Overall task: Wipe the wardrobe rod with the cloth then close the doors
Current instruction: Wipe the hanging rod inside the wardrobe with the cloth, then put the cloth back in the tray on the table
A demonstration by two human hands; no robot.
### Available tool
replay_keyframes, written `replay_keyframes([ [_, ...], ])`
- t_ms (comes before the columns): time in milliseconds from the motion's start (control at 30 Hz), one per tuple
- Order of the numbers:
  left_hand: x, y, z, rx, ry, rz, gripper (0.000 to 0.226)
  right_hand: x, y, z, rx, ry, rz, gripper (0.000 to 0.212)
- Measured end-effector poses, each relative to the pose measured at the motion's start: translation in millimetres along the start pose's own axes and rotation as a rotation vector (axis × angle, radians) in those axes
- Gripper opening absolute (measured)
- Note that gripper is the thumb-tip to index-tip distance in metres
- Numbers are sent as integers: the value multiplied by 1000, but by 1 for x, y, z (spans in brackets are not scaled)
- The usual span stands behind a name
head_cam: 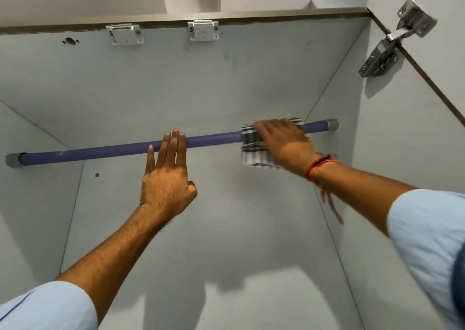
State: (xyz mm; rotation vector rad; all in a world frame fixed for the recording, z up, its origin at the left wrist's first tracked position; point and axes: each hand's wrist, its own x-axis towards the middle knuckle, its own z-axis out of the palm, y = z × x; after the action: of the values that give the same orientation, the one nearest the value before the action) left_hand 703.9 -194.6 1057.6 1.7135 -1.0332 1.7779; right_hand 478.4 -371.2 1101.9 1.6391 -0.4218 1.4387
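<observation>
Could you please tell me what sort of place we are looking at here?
Most likely the inside of an empty wardrobe: a purple hanging rod spans its pale panels, a door hinge sits at the upper right, and two catches line the front edge.

Both arms raised up and forward, forearms bare, pale blue sleeves pushed back near elbows. Left hand flat, back toward camera, 4 fingers straight and close together, tips laid over rod; thumb tucked low at right side of hand, not wrapped. Right hand palm down, fingers curled over striped cloth, pressing it around rod near right end. Right wrist bent slightly, red and black thread bands around it, loose ends hanging. Right hand slightly blurred.
</observation>
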Motion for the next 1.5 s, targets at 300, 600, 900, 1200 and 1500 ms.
replay_keyframes([
  [300,0,15,-10,8,-89,-72,113,-45,64,-25,-136,-158,194,60],
  [600,-33,94,-73,-785,-214,144,66,-112,4,-104,46,-283,243,70],
  [900,-173,190,-133,-1644,-551,-136,18,-251,-98,-225,221,-541,439,51],
  [1200,-430,266,-197,-1926,-1076,-325,13,-528,-216,-401,1017,-361,1928,53],
  [1500,-754,395,-369,-1607,-1954,-182,46,-761,-309,-635,407,-487,2436,65],
])
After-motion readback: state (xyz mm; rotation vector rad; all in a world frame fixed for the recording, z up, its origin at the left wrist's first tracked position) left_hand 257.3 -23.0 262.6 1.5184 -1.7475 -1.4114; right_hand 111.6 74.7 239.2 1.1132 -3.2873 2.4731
